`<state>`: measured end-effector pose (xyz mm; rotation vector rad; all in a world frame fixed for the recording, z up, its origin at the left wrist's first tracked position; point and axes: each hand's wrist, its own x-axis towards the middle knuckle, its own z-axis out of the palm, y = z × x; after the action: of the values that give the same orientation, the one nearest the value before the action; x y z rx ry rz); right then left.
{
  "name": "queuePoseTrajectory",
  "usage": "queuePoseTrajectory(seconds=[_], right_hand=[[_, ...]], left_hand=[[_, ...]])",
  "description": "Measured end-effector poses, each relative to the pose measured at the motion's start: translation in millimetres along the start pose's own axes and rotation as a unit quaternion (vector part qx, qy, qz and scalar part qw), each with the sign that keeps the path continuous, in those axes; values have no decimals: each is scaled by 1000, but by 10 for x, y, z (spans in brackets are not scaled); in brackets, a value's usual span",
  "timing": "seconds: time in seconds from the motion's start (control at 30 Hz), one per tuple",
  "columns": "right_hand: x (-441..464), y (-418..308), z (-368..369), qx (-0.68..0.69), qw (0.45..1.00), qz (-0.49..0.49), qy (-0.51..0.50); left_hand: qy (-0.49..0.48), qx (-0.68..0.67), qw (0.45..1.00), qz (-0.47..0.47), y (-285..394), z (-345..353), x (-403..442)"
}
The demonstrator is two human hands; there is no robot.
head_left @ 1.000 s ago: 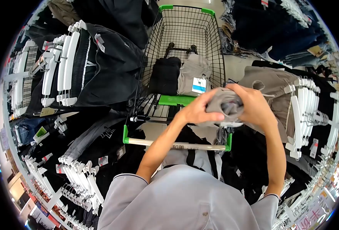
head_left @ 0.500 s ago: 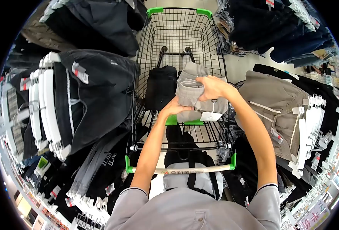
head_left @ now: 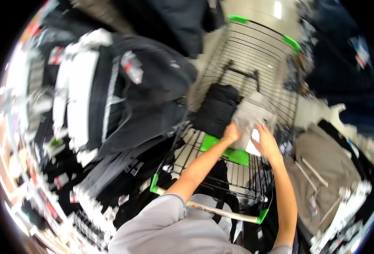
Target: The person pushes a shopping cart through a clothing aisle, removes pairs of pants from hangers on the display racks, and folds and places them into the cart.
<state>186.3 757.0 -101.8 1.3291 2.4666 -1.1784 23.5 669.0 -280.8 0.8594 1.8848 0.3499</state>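
Observation:
Folded light-grey trousers lie in the shopping cart, beside a folded black garment. My left hand is at their near left corner, its fingers partly hidden against the cloth. My right hand grips the near right edge, thumb and fingers apart around the fabric. A white tag shows between my hands. The cart's green panel is just below my wrists. Motion blurs the fingers somewhat.
Dark trousers hang on white hangers at the left, close to the cart. Taupe drawstring trousers hang at the right. The cart's handle is right before my body, under my forearms.
The view has turned, so the cart now appears slanted and farther right. The light-grey trousers now lie flatter beside the black garment, and my hands have moved to their near edge.

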Motion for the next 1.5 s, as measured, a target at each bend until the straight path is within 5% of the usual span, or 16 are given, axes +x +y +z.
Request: queuePoseTrajectory(seconds=[0.1,0.23,0.43,0.57,0.63,0.83,0.9,0.97,1.0,1.1,1.5], right_hand=[[-721,-479,-120,45,995,33,-85],[-1765,-743,-7,161,983,-34,-81],[-2677,-945,290,82,993,-68,53],[-2918,-1074,516,6,986,-142,90],[-3027,-929,753,19,991,-131,-11],[-3108,-875,901,-81,991,-95,40],[-3116,-888,876,-61,995,-61,38],[-3099,-882,871,-67,994,-64,55],[-3111,-855,863,-71,994,-60,64],[-3068,-788,819,-95,993,-48,56],[-2643,-613,479,-117,992,1,46]], left_hand=[[-20,-1,999,36,-47,-41,-89],[-24,26,992,120,75,-699,-723],[-14,7,973,230,74,-1638,-1761],[141,40,958,246,-128,-1906,-2482],[232,116,937,233,-264,-2085,-2939],[446,298,843,39,-869,-2254,-3842],[383,198,901,-49,-1119,-2275,-3903],[325,-52,941,-76,-1355,-2208,-3716],[348,-108,931,-15,-1425,-2136,-3579],[432,-108,895,-30,-1171,-2039,-3616],[368,-160,916,-11,-808,-2177,-3118]])
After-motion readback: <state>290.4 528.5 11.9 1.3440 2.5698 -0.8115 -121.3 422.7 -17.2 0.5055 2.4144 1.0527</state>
